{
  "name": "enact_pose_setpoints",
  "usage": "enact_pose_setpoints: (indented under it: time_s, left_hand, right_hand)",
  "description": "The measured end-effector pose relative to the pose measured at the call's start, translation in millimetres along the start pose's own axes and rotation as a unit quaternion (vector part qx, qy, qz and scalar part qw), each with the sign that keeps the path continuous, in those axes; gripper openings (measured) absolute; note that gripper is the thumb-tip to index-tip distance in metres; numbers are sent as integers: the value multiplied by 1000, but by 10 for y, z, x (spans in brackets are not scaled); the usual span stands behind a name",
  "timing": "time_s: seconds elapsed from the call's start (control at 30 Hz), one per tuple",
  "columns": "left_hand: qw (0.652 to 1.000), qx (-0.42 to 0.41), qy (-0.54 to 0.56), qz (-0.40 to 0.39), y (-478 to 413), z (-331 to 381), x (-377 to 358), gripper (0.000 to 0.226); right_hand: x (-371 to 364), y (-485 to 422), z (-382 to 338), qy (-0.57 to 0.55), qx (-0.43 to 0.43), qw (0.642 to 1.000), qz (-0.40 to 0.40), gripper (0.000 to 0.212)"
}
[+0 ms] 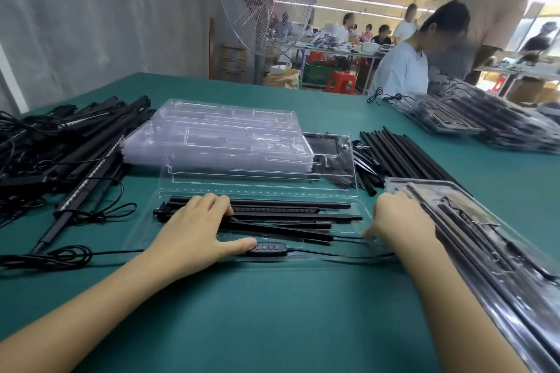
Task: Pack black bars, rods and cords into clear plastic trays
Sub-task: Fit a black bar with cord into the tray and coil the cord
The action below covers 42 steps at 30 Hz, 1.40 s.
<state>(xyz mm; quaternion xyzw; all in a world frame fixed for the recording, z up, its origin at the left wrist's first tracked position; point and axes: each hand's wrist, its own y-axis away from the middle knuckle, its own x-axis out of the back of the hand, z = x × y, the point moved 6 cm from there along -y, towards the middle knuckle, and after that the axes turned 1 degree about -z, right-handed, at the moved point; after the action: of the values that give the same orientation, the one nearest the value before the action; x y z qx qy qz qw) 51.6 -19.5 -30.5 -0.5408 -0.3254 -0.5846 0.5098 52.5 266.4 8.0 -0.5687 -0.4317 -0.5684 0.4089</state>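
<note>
An open clear plastic tray (257,188) lies in front of me on the green table, its lid folded back. Several black bars and rods (288,215) lie lengthwise in its near half. My left hand (197,221) rests flat on their left ends, thumb stretched toward a black cord controller (268,249) with buttons. The cord (333,253) runs right along the tray's front edge. My right hand (400,221) is at the tray's right end, fingers curled down at the edge; what they touch is hidden.
Loose bars and cords (60,145) are heaped at the left. A stack of empty trays (218,136) stands behind, black rods (400,154) to its right. Packed trays (485,236) lie at the right and far right (472,118). People work beyond the table; a fan (263,0) stands behind.
</note>
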Motion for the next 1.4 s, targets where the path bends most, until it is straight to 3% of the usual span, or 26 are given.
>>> enact_pose_setpoints:
  time_s: [0.07,0.13,0.3,0.43,0.57,0.67,0.73,0.93,1.07,1.27,1.4]
  left_hand:
    - [1000,-1,-11,-4,-1,16,20,62]
    - [999,-2,-33,-14,-5,40,46,63]
    - [991,-16,-118,-58,-64,132,121,63]
    - [991,-2,-108,-77,-133,194,165,53]
    - [994,-99,-42,-36,-193,462,162,30]
    - [982,-160,37,-91,-228,685,43,26]
    - [978,-182,28,-96,-260,771,-14,27]
    - [978,-178,45,-94,-295,744,-38,31]
    - [976,-209,47,-41,-223,732,-22,31]
    - [973,-200,66,-92,-230,698,-48,35]
    - [974,-205,42,-82,-211,696,-40,37]
  right_hand:
    - [67,-19,65,-26,13,999,15,18]
    - [153,-37,155,-47,20,999,15,31]
    - [71,30,154,-9,35,992,-121,56]
    - [-1,92,116,36,53,986,-152,54]
    - [-58,143,121,95,59,981,-160,51]
    - [-72,159,117,102,47,984,-140,49]
    - [-58,145,115,96,39,988,-119,44]
    - [37,73,184,70,0,995,-64,41]
    - [70,37,213,45,-3,997,-57,41]
    - [170,63,157,92,4,996,8,23]
    - [225,78,134,85,12,996,22,19]
